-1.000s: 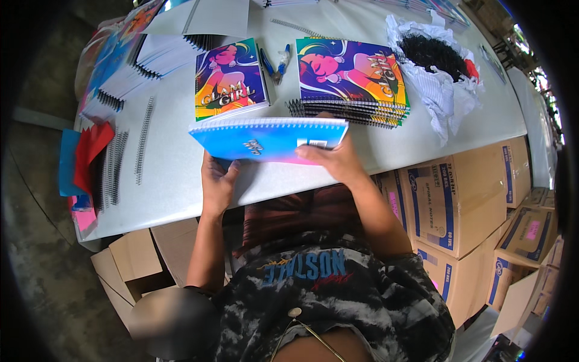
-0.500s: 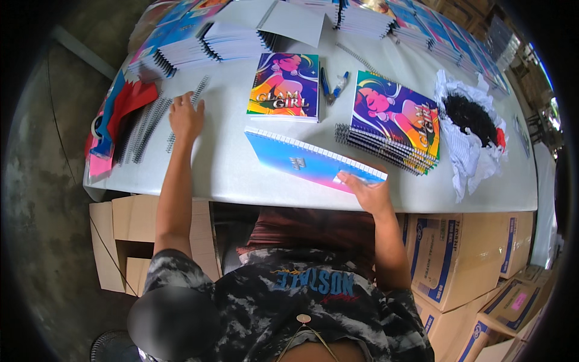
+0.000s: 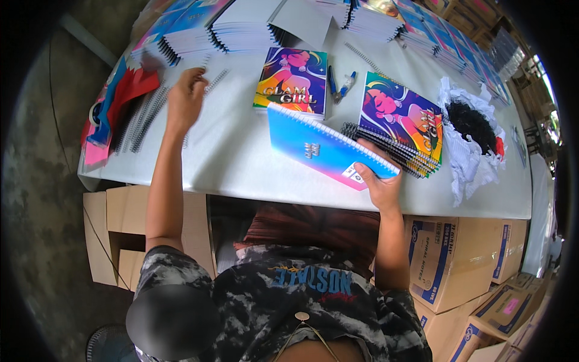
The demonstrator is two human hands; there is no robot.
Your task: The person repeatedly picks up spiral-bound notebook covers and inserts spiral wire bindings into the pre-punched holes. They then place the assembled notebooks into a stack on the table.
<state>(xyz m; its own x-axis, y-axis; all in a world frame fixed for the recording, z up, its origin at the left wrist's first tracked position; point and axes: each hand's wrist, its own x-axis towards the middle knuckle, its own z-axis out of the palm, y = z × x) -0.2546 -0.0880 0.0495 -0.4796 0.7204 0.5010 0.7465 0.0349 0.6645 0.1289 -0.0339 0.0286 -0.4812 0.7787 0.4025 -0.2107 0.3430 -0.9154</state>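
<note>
Held item: thin spiral-bound notebook with blue-to-pink gradient cover [image 3: 325, 148], tilted above the near edge of the white table [image 3: 241, 163], between the two colourful stacks.
Right hand [image 3: 379, 181]: pinches the notebook's near right corner, thumb on top, other fingers hidden beneath.
Left hand [image 3: 186, 96]: stretched to the far left, fingers curled together on what looks like a loose black wire binding coil [image 3: 212, 82]; exact contact too blurred to tell.
Handling (judged): light; card cover flexes when held by one corner; glossy, so likely slippery. Firmer hold is along the spiral edge. Coils thin, bend easily.
Count, illustrated-cover notebook stacks nearby: two, centre [image 3: 292, 81] and right [image 3: 399, 123].
Count, pens [image 3: 339, 84]: two, between the stacks.
Count, loose coils at left [image 3: 142, 117]: several; cannot tell exactly.
</note>
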